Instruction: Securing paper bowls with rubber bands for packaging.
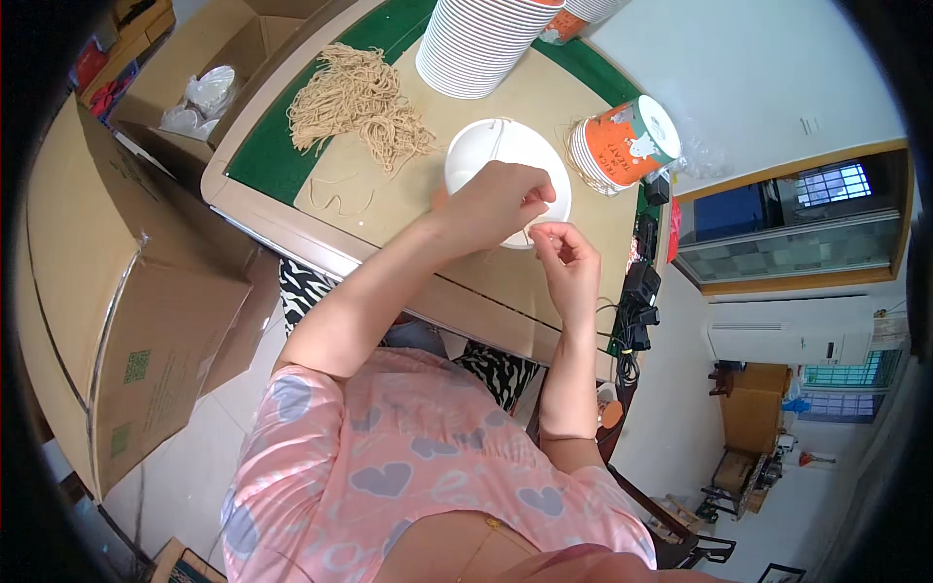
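A white paper bucket [470, 146] faces me with its open mouth up, partly hidden by my hands; a bit of orange outer wall shows at its left. A thin tan string [498, 141] runs across its inside near the far rim. My left hand [505, 199] is over the bucket, fingers curled in a pinch; what they hold is hidden. My right hand [567, 262] is at the near right rim, thumb and forefinger pinched on what looks like a string end. Left of the bucket lies a tangled pile of tan strings [355, 102], with a few loose ones nearer me.
A tall stack of paper buckets [476, 49] stands at the table's far side. To the right, a stack of orange and green buckets [622, 146] lies tipped, strings around it. Black power adapters [641, 282] line the right edge. Cardboard boxes [146, 330] stand left of the table.
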Demonstrator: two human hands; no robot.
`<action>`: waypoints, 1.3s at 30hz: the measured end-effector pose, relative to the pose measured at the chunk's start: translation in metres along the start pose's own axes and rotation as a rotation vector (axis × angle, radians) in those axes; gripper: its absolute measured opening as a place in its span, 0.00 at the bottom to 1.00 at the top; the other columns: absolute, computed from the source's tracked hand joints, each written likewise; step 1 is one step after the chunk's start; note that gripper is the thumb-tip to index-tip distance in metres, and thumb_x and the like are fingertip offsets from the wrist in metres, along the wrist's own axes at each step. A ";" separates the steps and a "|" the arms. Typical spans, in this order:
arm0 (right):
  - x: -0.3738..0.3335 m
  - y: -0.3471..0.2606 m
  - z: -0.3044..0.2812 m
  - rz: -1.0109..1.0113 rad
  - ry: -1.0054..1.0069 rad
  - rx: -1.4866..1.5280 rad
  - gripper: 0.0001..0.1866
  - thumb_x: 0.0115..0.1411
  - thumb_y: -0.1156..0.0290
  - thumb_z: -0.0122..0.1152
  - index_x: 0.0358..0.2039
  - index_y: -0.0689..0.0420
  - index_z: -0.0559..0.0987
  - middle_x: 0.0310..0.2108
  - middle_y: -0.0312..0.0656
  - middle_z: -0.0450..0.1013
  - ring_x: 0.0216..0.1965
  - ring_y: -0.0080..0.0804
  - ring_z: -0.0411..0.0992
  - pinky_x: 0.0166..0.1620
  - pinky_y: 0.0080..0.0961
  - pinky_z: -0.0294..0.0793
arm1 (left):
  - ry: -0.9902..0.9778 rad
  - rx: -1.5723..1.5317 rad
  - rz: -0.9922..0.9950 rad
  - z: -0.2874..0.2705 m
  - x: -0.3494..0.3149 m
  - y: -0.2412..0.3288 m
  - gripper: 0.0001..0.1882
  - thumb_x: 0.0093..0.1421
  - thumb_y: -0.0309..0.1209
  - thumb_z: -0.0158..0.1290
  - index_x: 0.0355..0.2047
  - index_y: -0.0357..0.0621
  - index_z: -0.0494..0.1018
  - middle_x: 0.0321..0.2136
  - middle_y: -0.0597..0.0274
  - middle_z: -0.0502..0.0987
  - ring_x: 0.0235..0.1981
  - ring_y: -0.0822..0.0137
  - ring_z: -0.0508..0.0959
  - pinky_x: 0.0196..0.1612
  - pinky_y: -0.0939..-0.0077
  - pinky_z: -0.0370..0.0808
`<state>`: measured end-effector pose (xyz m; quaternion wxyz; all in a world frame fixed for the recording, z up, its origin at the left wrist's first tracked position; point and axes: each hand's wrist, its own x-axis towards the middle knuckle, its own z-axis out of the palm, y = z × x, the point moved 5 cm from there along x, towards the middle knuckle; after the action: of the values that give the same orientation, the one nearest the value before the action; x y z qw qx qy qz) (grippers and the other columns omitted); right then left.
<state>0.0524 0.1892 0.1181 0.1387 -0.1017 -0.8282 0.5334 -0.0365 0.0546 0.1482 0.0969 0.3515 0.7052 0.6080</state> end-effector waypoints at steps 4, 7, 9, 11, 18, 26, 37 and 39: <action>-0.001 -0.009 0.005 -0.028 -0.020 -0.014 0.06 0.55 0.78 0.61 0.35 0.60 0.80 0.21 0.28 0.71 0.22 0.10 0.62 0.28 0.09 0.61 | 0.006 -0.003 0.002 0.001 0.001 -0.011 0.10 0.53 0.27 0.52 0.35 0.36 0.75 0.28 0.50 0.79 0.32 0.58 0.80 0.37 0.69 0.75; -0.002 -0.005 0.000 -0.053 -0.011 -0.035 0.07 0.56 0.78 0.61 0.36 0.59 0.80 0.21 0.28 0.71 0.21 0.11 0.62 0.27 0.10 0.61 | 0.056 0.088 0.137 -0.001 0.001 -0.006 0.08 0.56 0.25 0.53 0.37 0.38 0.75 0.30 0.55 0.78 0.34 0.67 0.79 0.35 0.74 0.75; -0.007 0.001 -0.004 0.027 -0.022 -0.117 0.07 0.56 0.78 0.61 0.36 0.59 0.80 0.23 0.30 0.73 0.20 0.12 0.62 0.27 0.11 0.63 | 0.048 0.056 0.039 -0.005 -0.001 -0.003 0.08 0.55 0.25 0.53 0.36 0.38 0.75 0.32 0.56 0.78 0.36 0.67 0.78 0.37 0.73 0.75; -0.015 -0.004 -0.006 0.039 -0.041 -0.140 0.07 0.56 0.78 0.60 0.37 0.59 0.79 0.23 0.32 0.74 0.20 0.13 0.63 0.27 0.12 0.64 | 0.009 -0.024 0.057 -0.002 -0.004 -0.006 0.08 0.55 0.26 0.54 0.36 0.38 0.75 0.32 0.56 0.78 0.36 0.65 0.78 0.37 0.72 0.75; -0.024 -0.019 -0.004 0.070 -0.134 -0.162 0.08 0.59 0.78 0.55 0.39 0.59 0.77 0.25 0.37 0.76 0.24 0.17 0.71 0.28 0.14 0.68 | 0.184 0.537 0.292 -0.008 -0.020 0.015 0.08 0.52 0.33 0.58 0.31 0.44 0.76 0.30 0.59 0.77 0.39 0.60 0.76 0.48 0.62 0.67; -0.032 -0.027 -0.006 0.081 -0.139 -0.206 0.07 0.59 0.79 0.52 0.38 0.60 0.76 0.27 0.40 0.77 0.22 0.21 0.71 0.29 0.19 0.70 | -0.093 0.767 0.248 0.041 -0.075 0.007 0.11 0.47 0.33 0.60 0.31 0.48 0.73 0.29 0.63 0.75 0.38 0.63 0.75 0.51 0.61 0.65; -0.042 -0.056 -0.015 -0.016 -0.402 -0.570 0.14 0.52 0.80 0.56 0.42 0.58 0.76 0.35 0.45 0.73 0.20 0.37 0.70 0.29 0.29 0.70 | -0.004 0.499 0.319 0.034 -0.076 0.016 0.07 0.47 0.28 0.57 0.27 0.48 0.70 0.24 0.65 0.73 0.30 0.63 0.75 0.42 0.67 0.68; -0.044 -0.054 -0.015 -0.032 -0.419 -0.581 0.15 0.52 0.79 0.57 0.43 0.57 0.76 0.37 0.44 0.73 0.23 0.40 0.71 0.30 0.31 0.70 | -0.009 0.474 0.332 0.034 -0.078 0.014 0.07 0.47 0.28 0.57 0.27 0.47 0.70 0.24 0.65 0.72 0.30 0.62 0.75 0.41 0.67 0.69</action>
<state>0.0974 0.1658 0.1675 -0.0603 -0.0122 -0.9573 0.2824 0.0449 0.0343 0.1299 -0.0856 0.4775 0.7600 0.4324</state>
